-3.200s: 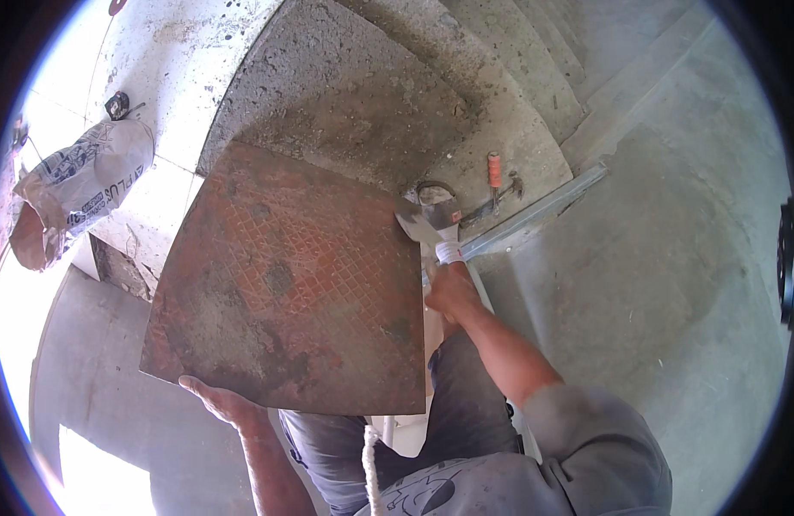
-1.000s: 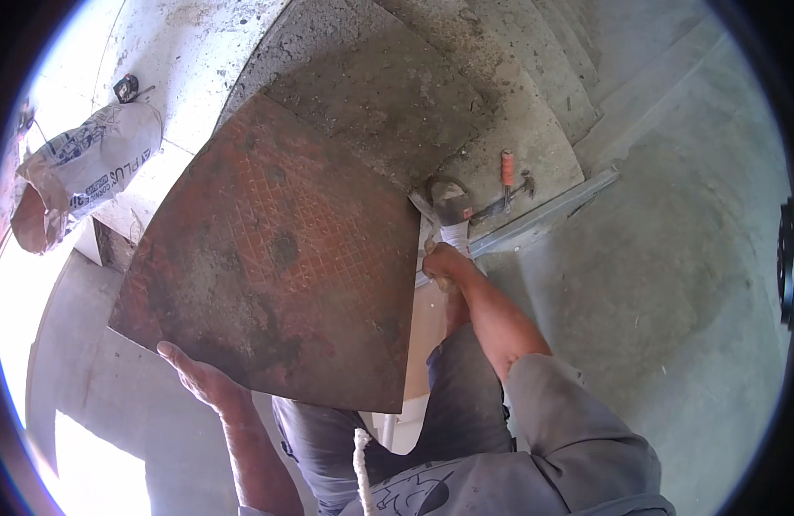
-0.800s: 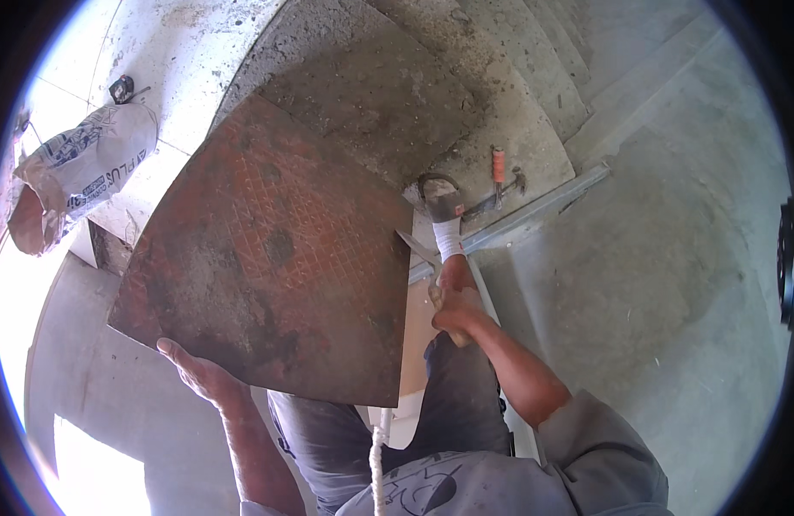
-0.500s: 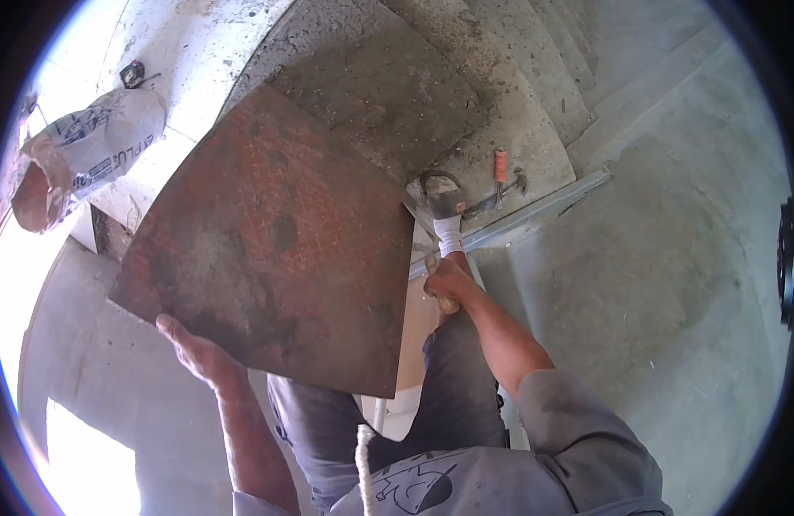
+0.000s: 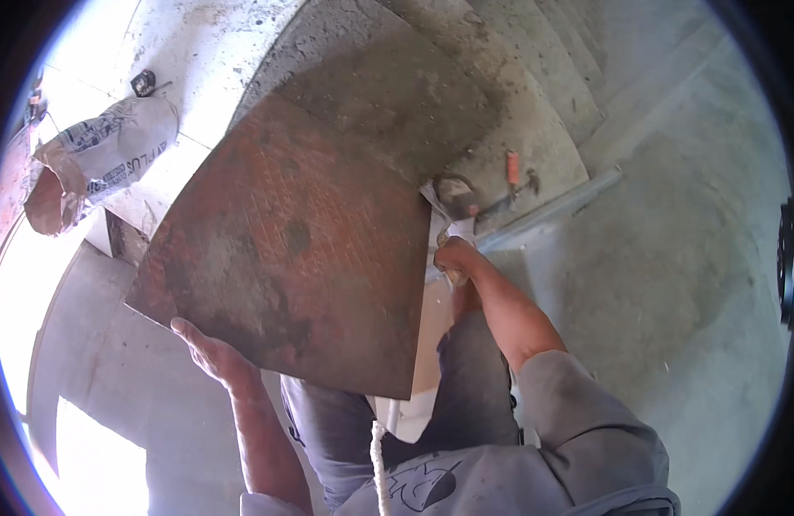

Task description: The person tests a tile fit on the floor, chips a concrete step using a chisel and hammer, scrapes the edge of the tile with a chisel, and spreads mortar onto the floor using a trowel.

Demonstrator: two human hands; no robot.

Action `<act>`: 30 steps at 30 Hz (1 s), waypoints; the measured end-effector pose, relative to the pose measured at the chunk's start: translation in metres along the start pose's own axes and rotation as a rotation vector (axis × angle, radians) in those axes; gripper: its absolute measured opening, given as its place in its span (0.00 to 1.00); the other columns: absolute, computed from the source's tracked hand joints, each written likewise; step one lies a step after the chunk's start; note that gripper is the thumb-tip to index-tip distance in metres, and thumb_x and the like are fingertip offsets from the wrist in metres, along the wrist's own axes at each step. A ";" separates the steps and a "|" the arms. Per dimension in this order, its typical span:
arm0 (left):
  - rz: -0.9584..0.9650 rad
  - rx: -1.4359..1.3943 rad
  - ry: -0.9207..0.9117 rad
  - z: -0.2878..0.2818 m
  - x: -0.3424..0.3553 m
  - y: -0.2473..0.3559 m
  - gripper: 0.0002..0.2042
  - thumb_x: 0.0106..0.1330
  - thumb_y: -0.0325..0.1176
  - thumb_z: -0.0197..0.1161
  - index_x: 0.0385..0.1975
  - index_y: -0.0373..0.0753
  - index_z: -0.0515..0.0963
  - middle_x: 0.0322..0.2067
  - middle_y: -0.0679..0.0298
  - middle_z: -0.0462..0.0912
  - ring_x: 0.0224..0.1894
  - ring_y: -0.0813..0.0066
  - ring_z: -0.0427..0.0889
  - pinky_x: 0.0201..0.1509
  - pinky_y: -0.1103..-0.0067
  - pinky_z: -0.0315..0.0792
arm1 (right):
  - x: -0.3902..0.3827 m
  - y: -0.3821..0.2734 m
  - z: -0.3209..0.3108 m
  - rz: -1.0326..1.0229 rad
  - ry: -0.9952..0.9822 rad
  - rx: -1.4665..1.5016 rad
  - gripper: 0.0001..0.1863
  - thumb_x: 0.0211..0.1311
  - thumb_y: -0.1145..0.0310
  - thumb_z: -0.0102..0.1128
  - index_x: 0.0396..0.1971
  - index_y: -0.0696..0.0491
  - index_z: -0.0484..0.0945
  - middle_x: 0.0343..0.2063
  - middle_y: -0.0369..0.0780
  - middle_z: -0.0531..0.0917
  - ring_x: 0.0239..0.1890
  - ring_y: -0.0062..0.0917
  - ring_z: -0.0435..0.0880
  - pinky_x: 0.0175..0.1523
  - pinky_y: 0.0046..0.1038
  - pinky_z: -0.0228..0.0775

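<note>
A large wedge-shaped tile slab (image 5: 328, 249) tilts in front of me, its reddish grid-patterned face smeared with grey. My left hand (image 5: 215, 354) is closed on the slab's lower left edge, the thumb along the rim and the other fingers partly hidden. Beside the slab's right edge, my right hand (image 5: 456, 256) is wrapped round a wooden-handled tool (image 5: 455, 277). The butt of its handle shows below the fist; the working end is too small and blurred to name.
Beyond the slab rises a winding stair with a grey, mortar-coated step (image 5: 388, 95). A hammer with an orange grip (image 5: 513, 168) lies near my foot (image 5: 455, 196). At the left lie an opened paper sack (image 5: 126, 146) and a tape measure (image 5: 143, 83). A metal strip (image 5: 552, 206) edges the step.
My right hand has moved slightly up and away from me with the tool, toward the slab's right corner. The whole view has shifted a little; my left hand keeps its hold on the slab.
</note>
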State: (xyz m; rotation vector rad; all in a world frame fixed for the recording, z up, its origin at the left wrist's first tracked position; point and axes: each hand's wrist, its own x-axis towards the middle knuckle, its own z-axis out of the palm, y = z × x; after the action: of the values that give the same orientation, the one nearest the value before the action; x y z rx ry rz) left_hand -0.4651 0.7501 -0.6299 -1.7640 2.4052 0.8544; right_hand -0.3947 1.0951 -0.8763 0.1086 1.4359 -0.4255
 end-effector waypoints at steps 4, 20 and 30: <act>-0.168 -0.175 0.034 -0.002 -0.009 0.000 0.38 0.67 0.59 0.38 0.58 0.24 0.59 0.58 0.49 0.63 0.57 0.60 0.66 0.61 0.72 0.60 | -0.119 0.001 0.032 0.122 0.246 0.164 0.15 0.40 0.68 0.59 0.31 0.61 0.77 0.32 0.51 0.80 0.37 0.44 0.80 0.44 0.37 0.71; -0.048 -0.187 0.012 0.003 -0.010 0.009 0.38 0.67 0.60 0.34 0.56 0.24 0.63 0.54 0.46 0.68 0.55 0.58 0.67 0.59 0.72 0.59 | -0.318 -0.064 0.059 0.055 -0.085 0.013 0.25 0.42 0.71 0.55 0.43 0.65 0.65 0.32 0.59 0.78 0.39 0.52 0.78 0.44 0.43 0.71; -0.013 -0.237 0.088 0.006 -0.012 0.014 0.36 0.66 0.62 0.36 0.38 0.25 0.72 0.37 0.51 0.74 0.39 0.64 0.69 0.48 0.72 0.64 | -0.297 -0.078 0.041 -0.049 -0.145 -0.165 0.19 0.40 0.72 0.55 0.35 0.68 0.71 0.32 0.59 0.78 0.37 0.50 0.80 0.40 0.40 0.73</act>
State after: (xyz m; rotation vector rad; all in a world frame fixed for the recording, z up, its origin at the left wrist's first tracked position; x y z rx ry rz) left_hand -0.4747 0.7660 -0.6254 -1.9313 2.4301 1.1252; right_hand -0.4055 1.0753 -0.5677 -0.0887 1.3270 -0.3465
